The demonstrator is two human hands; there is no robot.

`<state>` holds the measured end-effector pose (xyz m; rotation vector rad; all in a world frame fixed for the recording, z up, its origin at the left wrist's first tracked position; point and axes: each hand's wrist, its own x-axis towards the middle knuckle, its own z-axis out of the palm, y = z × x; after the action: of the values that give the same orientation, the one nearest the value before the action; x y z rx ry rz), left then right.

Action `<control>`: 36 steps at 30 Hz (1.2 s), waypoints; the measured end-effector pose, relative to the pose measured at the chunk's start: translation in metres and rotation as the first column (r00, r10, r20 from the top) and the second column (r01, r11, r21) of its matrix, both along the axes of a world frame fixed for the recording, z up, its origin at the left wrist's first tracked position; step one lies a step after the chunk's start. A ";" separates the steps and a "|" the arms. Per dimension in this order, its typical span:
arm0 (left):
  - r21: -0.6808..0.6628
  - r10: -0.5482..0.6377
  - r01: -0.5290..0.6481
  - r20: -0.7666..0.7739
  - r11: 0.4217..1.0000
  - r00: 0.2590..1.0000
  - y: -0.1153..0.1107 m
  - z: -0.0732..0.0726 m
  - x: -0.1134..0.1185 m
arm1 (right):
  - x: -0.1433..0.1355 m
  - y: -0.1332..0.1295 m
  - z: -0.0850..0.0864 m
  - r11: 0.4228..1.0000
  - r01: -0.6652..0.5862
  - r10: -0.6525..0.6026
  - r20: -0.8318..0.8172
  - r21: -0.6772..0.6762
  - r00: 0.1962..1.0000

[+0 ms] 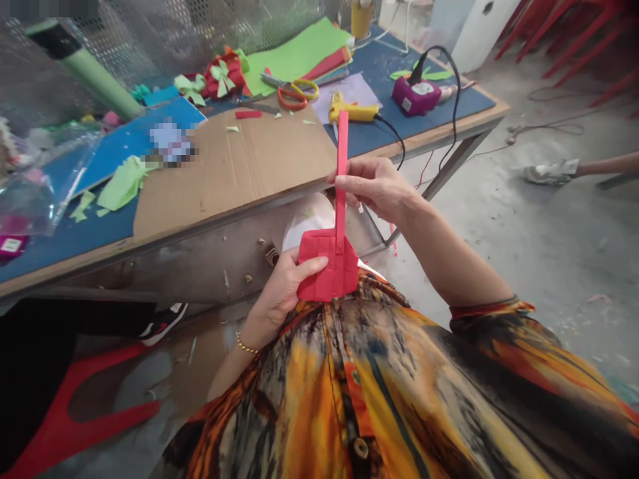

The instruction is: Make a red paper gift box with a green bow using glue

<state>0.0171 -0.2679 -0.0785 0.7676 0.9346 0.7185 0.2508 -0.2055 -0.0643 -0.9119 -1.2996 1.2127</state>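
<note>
A small red folded pouch [327, 279], looking like paper or felt, is in my left hand [284, 283], thumb across its front. A long narrow red strip [342, 143] rises from the pouch's upper edge, its lower end lying against the pouch front. My right hand [377, 189] pinches the strip partway up between thumb and fingers. Whether the strip is stuck to the pouch I cannot tell. Beyond the strip's top, a yellow glue gun [357, 112] lies on the table.
Cardboard [234, 163] covers the near table edge. Scissors [297, 93], green sheets [299, 56], a red bundle with a green bow [224, 73] and a purple power adapter [417, 93] with a black cord lie behind. Green scraps [124, 183] are left. A red stool [84, 406] stands below.
</note>
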 end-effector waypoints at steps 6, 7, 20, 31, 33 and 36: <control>-0.023 -0.045 0.046 0.003 0.999 0.999 -0.001 -0.001 0.002 | 0.001 -0.002 -0.013 0.984 0.113 -0.124 0.073 0.141 0.990; -0.024 -0.045 0.045 0.001 0.999 0.999 -0.001 -0.001 0.002 | 0.000 -0.003 -0.015 0.975 0.134 -0.152 0.089 0.176 0.984; -0.098 -0.016 0.016 -0.002 0.995 1.000 -0.001 -0.004 -0.006 | -0.002 -0.011 -0.015 0.919 0.181 -0.233 0.113 0.350 0.966; -0.113 0.021 -0.014 0.057 0.993 0.998 -0.002 -0.007 -0.005 | -0.017 -0.029 -0.019 0.801 0.200 -0.344 0.160 0.565 0.925; -0.117 0.044 -0.037 0.065 0.992 0.997 0.000 -0.007 -0.004 | -0.018 -0.036 -0.016 0.798 0.151 -0.341 0.230 0.583 0.912; -0.108 0.058 -0.049 0.084 0.993 0.995 0.004 -0.009 -0.003 | -0.020 -0.045 -0.014 0.791 0.126 -0.384 0.325 0.599 0.865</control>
<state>0.0136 -0.2640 -0.0872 0.6151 0.9094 0.7372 0.2310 -0.2508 -0.0779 -0.9033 -1.6936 0.3547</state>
